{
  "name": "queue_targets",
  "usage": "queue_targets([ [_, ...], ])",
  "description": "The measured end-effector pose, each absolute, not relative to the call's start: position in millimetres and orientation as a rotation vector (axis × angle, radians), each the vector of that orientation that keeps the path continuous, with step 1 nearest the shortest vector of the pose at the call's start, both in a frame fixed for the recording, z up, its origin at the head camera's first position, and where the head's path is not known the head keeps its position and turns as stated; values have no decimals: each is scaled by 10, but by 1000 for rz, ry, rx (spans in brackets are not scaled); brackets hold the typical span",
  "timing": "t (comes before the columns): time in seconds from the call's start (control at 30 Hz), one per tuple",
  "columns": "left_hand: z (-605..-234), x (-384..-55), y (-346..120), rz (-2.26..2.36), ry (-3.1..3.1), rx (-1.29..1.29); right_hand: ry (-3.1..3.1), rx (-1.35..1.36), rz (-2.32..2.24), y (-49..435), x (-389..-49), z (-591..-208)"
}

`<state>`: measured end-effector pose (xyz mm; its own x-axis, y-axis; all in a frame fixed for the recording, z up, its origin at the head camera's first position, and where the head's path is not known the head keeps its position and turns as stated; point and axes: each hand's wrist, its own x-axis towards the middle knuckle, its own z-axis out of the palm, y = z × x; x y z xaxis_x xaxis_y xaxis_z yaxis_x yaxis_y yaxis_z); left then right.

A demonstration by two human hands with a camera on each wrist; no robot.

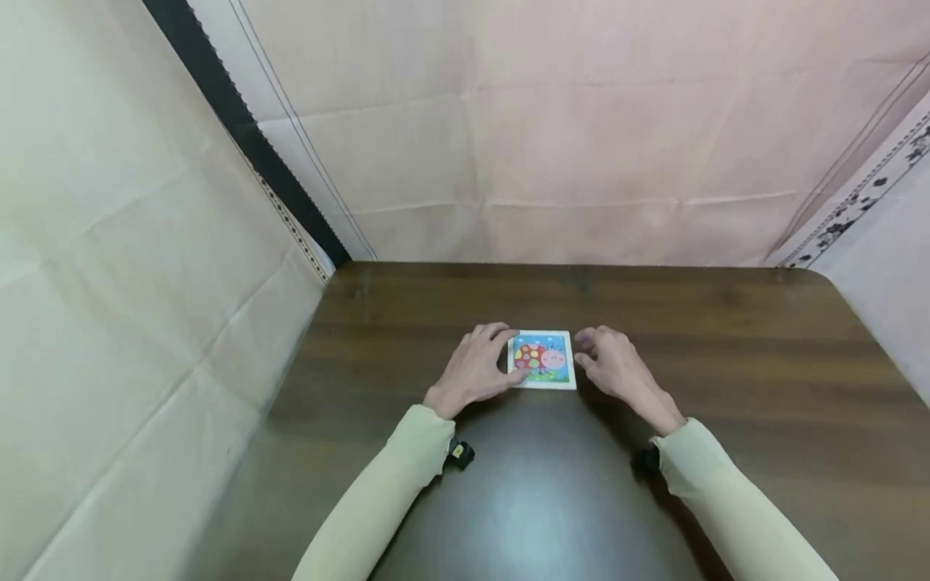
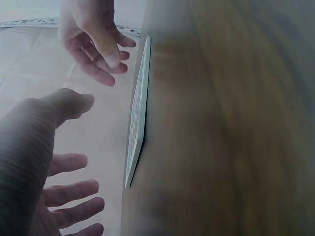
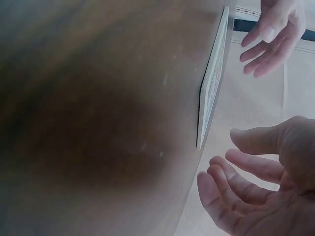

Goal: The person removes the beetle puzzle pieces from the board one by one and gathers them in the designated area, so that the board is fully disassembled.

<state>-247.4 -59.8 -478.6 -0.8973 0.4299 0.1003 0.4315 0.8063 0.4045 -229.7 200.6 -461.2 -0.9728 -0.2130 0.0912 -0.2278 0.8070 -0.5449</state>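
Note:
A small square picture board (image 1: 542, 361) with a white border and a red spotted ladybug lies flat on the brown table. Edge-on, the board (image 2: 140, 110) looks like a thin slab in the left wrist view. My left hand (image 1: 475, 365) is over its left side, thumb and fingers spread apart; the left wrist view shows a gap between them and the board. Close by the right edge is my right hand (image 1: 613, 361), its fingers loosely bent with nothing between them. In the right wrist view this right hand (image 3: 266, 182) is likewise apart from the board (image 3: 212, 81).
The wooden table (image 1: 450, 298) reaches back to a pale creased cloth (image 1: 581, 145). Another pale cloth (image 1: 131, 307) hangs along the left side, with a dark band (image 1: 254, 137) at the corner. A floral border (image 1: 857, 202) runs along the right.

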Motion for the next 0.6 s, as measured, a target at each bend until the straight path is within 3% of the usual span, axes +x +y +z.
queue_targets([
  [0.6, -4839, -2611, -316, -633, -3102, -966, -3116, 403, 892, 1947, -2734, -4643],
])
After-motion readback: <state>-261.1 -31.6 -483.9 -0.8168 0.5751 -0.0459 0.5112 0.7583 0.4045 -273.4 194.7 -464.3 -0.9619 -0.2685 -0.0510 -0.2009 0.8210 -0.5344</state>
